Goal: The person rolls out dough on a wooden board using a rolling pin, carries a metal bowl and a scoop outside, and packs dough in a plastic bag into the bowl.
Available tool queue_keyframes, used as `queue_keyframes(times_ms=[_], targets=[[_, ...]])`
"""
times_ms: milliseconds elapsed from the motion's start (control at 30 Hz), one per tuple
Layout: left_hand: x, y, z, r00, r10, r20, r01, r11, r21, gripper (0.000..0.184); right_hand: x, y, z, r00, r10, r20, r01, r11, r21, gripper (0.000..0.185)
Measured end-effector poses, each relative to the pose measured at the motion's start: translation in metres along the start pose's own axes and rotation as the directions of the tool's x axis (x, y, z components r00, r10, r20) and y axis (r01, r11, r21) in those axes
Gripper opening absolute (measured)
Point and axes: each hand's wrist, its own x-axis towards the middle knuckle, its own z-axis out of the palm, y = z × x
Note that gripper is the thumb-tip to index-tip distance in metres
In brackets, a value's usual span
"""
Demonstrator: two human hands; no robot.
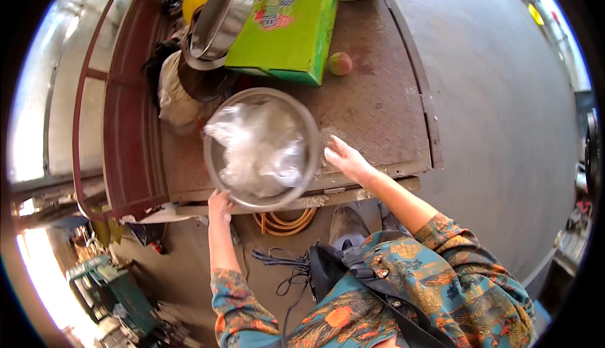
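A round metal basin (310, 159) sits at the near edge of a rusty metal platform, with crumpled clear plastic bags (258, 146) inside, one seemingly holding something pale. At the basin's lower left rim, my left hand (220, 207) has its fingers closed on the edge. My right hand (345, 159) is just right of the basin, apart from the rim, its fingers stretched out and holding nothing. Slight blur covers the basin and the fingertips.
On the brown platform (378, 108) are a green box (280, 26), a peach-like fruit (340, 63), a tilted steel basin (220, 23) and a pale sack (175, 92). A red-brown side wall (132, 102) stands left. An orange hose coil (287, 223) lies below.
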Motion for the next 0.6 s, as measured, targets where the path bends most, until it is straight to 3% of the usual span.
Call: queue_keyframes(times_ms=[33, 67, 133, 167, 267, 333, 433, 500, 567, 600], targets=[[0.009, 0.003, -0.012, 0.998, 0.052, -0.021, -0.05, 0.994, 0.093, 0.028, -0.002, -0.031, -0.007, 0.995, 0.066, 0.077, -0.093, 0.899, 0.428, 0.068], [0.006, 0.014, -0.015, 0.995, 0.07, -0.064, -0.055, 0.974, 0.218, 0.038, -0.008, -0.064, -0.018, 0.981, 0.087, 0.173, -0.19, 0.618, 0.763, 0.071], [0.002, 0.022, -0.008, 0.932, 0.334, -0.143, -0.316, 0.94, 0.13, 0.05, -0.007, -0.072, -0.04, 0.967, -0.145, 0.208, -0.166, 0.258, 0.952, 0.075], [0.002, 0.03, 0.0, 0.923, 0.372, -0.101, -0.355, 0.923, 0.15, 0.053, -0.007, -0.077, -0.051, 0.97, -0.152, 0.188, -0.155, 0.207, 0.966, 0.072], [-0.027, 0.075, 0.039, 0.892, 0.445, 0.076, -0.452, 0.882, 0.132, 0.051, -0.01, -0.078, -0.079, 0.972, -0.185, 0.147, -0.109, 0.204, 0.973, 0.072], [-0.047, 0.091, 0.064, 0.868, 0.485, 0.107, -0.494, 0.866, 0.078, 0.047, -0.019, -0.079, -0.098, 0.971, -0.214, 0.105, -0.06, 0.209, 0.976, 0.072], [-0.02, 0.129, 0.063, 0.764, 0.608, 0.216, -0.625, 0.781, 0.011, 0.043, -0.006, -0.072, -0.102, 0.944, -0.329, 0.023, 0.035, 0.168, 0.985, 0.07], [-0.02, 0.123, 0.073, 0.793, 0.548, 0.266, -0.565, 0.825, -0.013, 0.038, -0.027, -0.058, -0.12, 0.953, -0.297, -0.057, 0.108, 0.16, 0.981, 0.062], [-0.004, 0.12, 0.073, 0.795, 0.539, 0.277, -0.531, 0.84, -0.111, 0.033, -0.038, -0.041, -0.138, 0.965, -0.143, -0.22, 0.252, 0.276, 0.928, 0.044], [-0.001, 0.123, 0.075, 0.797, 0.535, 0.281, -0.513, 0.845, -0.155, 0.029, -0.032, -0.014, -0.156, 0.949, -0.235, -0.208, 0.267, 0.255, 0.929, 0.033]])
